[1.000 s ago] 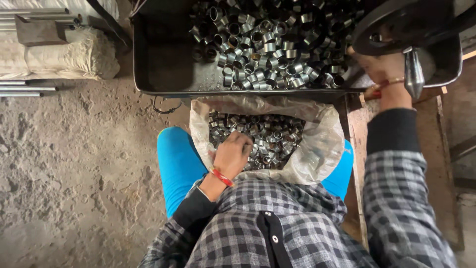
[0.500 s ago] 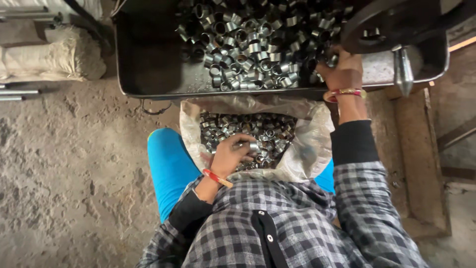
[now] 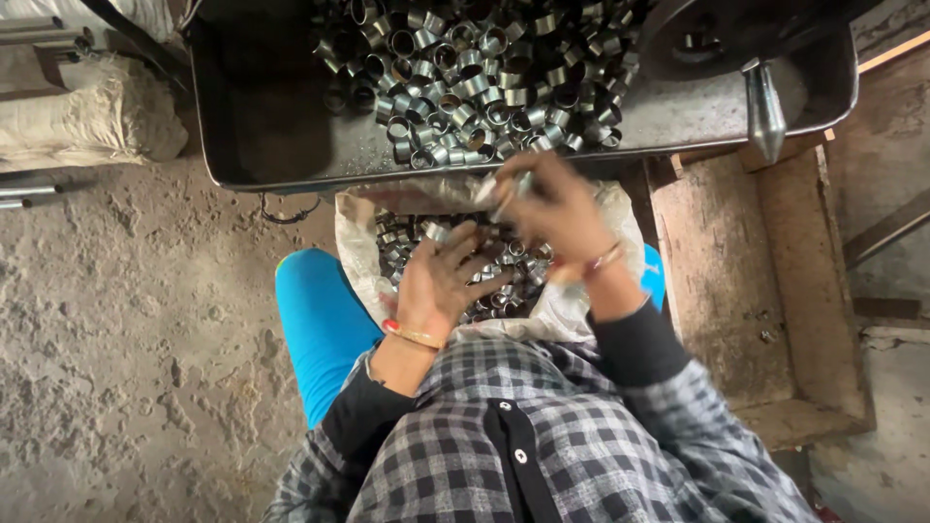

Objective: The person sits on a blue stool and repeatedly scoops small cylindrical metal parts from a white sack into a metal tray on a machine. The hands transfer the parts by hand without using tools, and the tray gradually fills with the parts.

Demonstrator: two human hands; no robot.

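Swung back from the tray (image 3: 291, 145), right hand (image 3: 557, 213) pinches a metal ring (image 3: 513, 186) over the sack's (image 3: 591, 291) far edge; left hand (image 3: 446, 281) rests spread on rings (image 3: 397, 247) beside it.

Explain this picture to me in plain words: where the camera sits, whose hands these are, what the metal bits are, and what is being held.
The camera is worn on a person's head and looks straight down, so you see their own checked shirt, blue trousers and two bare hands. On the lap sits an open sack full of short shiny metal rings, like cut pieces of tube. The left hand rests in among those rings. The right hand is raised over the sack and blurred; it seems to pinch one small metal piece at its fingertips, though the blur hides the details. Above the sack is a dark metal tray holding a large heap of the same rings. A pointed metal machine part hangs at the tray's right end, over a wooden box. The floor is rough concrete.
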